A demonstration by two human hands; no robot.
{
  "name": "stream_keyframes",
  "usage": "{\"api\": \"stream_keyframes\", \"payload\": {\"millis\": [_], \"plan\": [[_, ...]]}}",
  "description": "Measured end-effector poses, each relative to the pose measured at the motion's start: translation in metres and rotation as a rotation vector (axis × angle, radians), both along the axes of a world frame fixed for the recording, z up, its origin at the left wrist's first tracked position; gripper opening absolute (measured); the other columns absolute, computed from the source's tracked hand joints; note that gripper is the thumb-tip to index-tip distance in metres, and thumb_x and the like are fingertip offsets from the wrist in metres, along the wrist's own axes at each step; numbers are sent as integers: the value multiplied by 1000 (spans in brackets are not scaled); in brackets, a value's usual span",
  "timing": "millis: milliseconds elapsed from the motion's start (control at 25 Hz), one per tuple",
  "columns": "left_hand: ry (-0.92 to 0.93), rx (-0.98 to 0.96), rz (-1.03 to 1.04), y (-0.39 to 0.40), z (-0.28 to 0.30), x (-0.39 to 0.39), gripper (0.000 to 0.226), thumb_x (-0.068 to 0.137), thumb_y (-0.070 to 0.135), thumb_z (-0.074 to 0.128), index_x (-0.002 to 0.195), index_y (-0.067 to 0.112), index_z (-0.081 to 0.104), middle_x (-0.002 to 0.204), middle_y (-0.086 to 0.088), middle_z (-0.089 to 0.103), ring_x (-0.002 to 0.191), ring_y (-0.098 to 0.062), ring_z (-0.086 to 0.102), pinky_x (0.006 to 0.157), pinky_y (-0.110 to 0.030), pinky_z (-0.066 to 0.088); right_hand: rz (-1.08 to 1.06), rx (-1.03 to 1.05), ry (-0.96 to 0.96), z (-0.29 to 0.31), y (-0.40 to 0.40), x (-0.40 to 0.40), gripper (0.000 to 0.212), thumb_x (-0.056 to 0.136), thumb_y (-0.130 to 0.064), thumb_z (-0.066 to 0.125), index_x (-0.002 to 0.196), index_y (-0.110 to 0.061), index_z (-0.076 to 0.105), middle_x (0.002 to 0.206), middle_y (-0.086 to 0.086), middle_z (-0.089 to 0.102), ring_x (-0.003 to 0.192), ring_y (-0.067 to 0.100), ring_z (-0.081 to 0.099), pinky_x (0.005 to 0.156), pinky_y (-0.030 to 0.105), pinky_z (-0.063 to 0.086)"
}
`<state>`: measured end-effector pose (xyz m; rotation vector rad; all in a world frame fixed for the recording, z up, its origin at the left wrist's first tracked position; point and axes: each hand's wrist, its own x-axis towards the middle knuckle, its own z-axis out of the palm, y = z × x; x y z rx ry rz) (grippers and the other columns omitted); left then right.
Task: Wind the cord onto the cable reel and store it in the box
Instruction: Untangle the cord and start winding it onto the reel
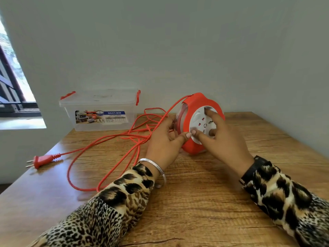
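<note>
A: We are steadying the reel (199,122) upright on the table (195,202), at about one o'clock from us. Our left hand (165,141) is curling round its left edge, thumb pressing the rim, where the cord (114,138) is coming out.

B: And our right hand (219,138) is lying spread over the white face, fingertips sitting in the hollows, ready for turning it.

A: The cord is worrying us. It is lying in crossed loops from nine to eleven o'clock, and those could be pulling into a knot and jamming at the slot.

B: The plug (41,160) is resting close to the table's edge at nine o'clock. If it is slipping over, its weight could be dragging the slack off.

A: The reel could also be tipping if we are cranking hard.

B: The box (101,113) is waiting at eleven o'clock by the wall, lid seemingly on, so it is needing opening first.
</note>
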<state>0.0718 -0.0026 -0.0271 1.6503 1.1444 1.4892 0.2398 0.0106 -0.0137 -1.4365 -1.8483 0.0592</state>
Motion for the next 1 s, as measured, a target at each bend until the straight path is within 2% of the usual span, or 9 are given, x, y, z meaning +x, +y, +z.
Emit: {"api": "stream_keyframes", "payload": {"millis": [80, 160, 240, 320, 480, 600, 760, 920, 1000], "plan": [[21, -9, 31, 1, -1, -1, 39, 85, 24, 72, 119, 35, 57, 114, 5, 68, 100, -26, 70, 84, -53, 57, 89, -132, 214, 3, 0, -2, 78, 76, -64, 63, 142, -39, 31, 115, -6, 62, 87, 9, 64, 75, 32, 54], [33, -34, 54, 2, -2, -2, 42, 85, 26, 72, 124, 28, 56, 112, -3, 70, 101, -27, 69, 85, -54, 57, 182, -306, 463, 4, 0, -5, 82, 76, -51, 71, 144, -35, 29, 121, -9, 58, 70, 6, 59, 64, 23, 49], [56, -33, 72, 2, -2, -3, 41, 85, 27, 72, 123, 30, 56, 108, -5, 71, 100, -28, 69, 85, -53, 57, 262, -503, 729, 6, 0, -6, 80, 79, -35, 73, 146, -31, 28, 114, -2, 65, 50, 8, 56, 47, 22, 44], [70, -33, 79, 2, -1, -2, 41, 86, 28, 71, 123, 30, 56, 109, -6, 72, 101, -27, 69, 86, -52, 57, 332, -609, 870, 8, 1, -4, 75, 83, -22, 71, 145, -27, 29, 101, 3, 72, 44, 9, 54, 43, 22, 37], [50, -89, 65, 3, 0, -5, 45, 88, 26, 70, 130, 25, 53, 115, -17, 67, 101, -31, 68, 76, -48, 61, 315, -610, 708, 10, 5, 4, 77, 81, -27, 73, 144, -21, 29, 96, 7, 75, 54, 12, 59, 51, 27, 38], [52, -68, 56, -1, 2, -1, 46, 87, 20, 71, 129, 21, 54, 113, -15, 67, 104, -33, 66, 86, -54, 56, 218, -543, 635, 10, 6, 7, 72, 72, -42, 77, 131, -26, 39, 90, 4, 76, 55, 9, 60, 52, 28, 39], [15, -23, -11, -12, -2, 16, 47, 85, 7, 72, 128, 8, 52, 110, -13, 67, 95, -29, 67, 82, -48, 57, 161, -383, 628, 11, 7, 14, 53, 71, -44, 77, 114, -27, 50, 66, -8, 73, 49, -2, 62, 47, 18, 43], [-168, -287, -173, -20, -4, 28, 38, 91, 8, 66, 125, 7, 49, 115, -17, 66, 86, -25, 70, 73, -43, 60, 29, -261, 450, 12, 15, 29, 49, 63, -60, 74, 97, -28, 61, 107, -3, 66, 95, 15, 61, 76, 35, 47], [-227, -377, -232, -18, -4, 29, 34, 91, 10, 65, 120, 6, 48, 111, -14, 65, 74, -18, 67, 68, -34, 60, -43, -218, 352, 12, 20, 39, 53, 55, -71, 72, 83, -26, 64, 105, 3, 64, 99, 23, 59, 81, 43, 49]]}}
